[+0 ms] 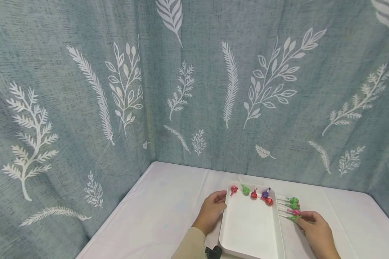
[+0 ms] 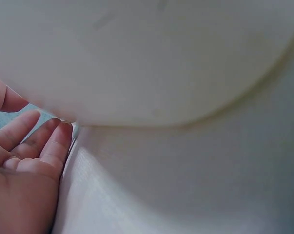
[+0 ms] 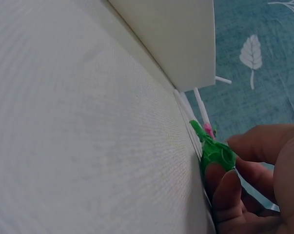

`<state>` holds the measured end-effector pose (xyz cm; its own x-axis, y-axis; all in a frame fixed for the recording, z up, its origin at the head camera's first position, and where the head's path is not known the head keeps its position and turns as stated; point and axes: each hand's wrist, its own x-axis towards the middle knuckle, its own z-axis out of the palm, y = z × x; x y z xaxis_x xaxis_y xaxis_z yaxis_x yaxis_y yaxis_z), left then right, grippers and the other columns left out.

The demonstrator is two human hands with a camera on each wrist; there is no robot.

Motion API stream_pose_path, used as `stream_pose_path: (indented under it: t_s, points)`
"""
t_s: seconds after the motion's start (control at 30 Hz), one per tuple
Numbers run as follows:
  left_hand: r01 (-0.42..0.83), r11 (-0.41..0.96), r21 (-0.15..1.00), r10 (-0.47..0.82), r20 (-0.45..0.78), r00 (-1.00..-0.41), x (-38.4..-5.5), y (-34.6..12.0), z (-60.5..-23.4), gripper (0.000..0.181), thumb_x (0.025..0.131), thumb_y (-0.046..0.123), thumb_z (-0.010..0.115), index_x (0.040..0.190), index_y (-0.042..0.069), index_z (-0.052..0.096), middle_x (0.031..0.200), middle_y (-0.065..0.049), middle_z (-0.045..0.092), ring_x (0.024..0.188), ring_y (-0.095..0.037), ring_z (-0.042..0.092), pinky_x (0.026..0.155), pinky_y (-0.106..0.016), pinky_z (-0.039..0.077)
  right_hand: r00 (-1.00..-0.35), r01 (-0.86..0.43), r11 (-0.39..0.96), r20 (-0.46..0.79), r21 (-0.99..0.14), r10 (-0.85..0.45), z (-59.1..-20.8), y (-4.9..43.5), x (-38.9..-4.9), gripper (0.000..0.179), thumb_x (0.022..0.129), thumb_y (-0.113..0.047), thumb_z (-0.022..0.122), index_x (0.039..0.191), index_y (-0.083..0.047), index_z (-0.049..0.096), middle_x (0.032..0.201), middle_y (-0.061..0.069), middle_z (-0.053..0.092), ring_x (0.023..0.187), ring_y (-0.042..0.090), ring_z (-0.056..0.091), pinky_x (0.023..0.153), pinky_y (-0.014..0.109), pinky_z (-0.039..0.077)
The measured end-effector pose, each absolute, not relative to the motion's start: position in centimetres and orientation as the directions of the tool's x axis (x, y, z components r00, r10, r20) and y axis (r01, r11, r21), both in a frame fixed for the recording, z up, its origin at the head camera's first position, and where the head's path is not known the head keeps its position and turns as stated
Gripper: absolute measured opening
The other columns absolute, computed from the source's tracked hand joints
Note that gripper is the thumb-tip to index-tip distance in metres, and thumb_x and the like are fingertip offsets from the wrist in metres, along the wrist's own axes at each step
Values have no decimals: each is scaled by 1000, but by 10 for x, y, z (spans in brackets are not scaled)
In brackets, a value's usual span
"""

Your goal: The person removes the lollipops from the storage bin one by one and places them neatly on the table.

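Note:
A shallow white tray (image 1: 249, 230) lies on the table with several wrapped lollipops along its far end: red (image 1: 234, 189), green (image 1: 245, 190) and purple (image 1: 265, 193) among them. My left hand (image 1: 211, 211) holds the tray's left side, fingers bent at its wall. To the right of the tray, several more lollipops lie in a column, sticks pointing at the tray. My right hand (image 1: 317, 230) pinches the nearest one, a green lollipop (image 3: 218, 155), between thumb and fingers. A pink lollipop (image 1: 294, 212) lies just beyond it, partly hidden by the fingers.
Under everything is a white cloth-covered table (image 1: 168, 201). Blue-green curtains (image 1: 207, 90) with white leaf prints stand along its back and left edges. Near the tray's lower left corner is a black wristband device (image 1: 213, 252).

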<state>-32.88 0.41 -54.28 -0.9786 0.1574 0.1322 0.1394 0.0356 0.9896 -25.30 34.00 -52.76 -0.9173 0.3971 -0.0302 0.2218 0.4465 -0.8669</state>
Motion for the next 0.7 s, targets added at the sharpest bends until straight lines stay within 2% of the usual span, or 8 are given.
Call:
stream_pose_path:
  t_s: [0.27, 0.7]
  points:
    - [132, 42, 990, 150, 124, -981, -330, 5, -543, 51, 91, 4, 65, 142, 2, 67, 138, -10, 70, 129, -30, 67, 107, -46, 56, -911, 228, 429, -36, -874, 410, -527, 340, -253, 44, 104, -18, 66, 136, 11, 56, 125, 30, 64, 91, 22, 70, 66, 26, 59]
    - [131, 46, 990, 149, 123, -981, -329, 5, -541, 51, 92, 4, 65, 143, 1, 66, 140, -11, 69, 129, -30, 66, 108, -46, 55, -901, 242, 417, -43, -876, 432, -522, 339, -252, 45, 106, -21, 65, 137, 11, 55, 125, 31, 62, 88, 22, 68, 64, 27, 58]
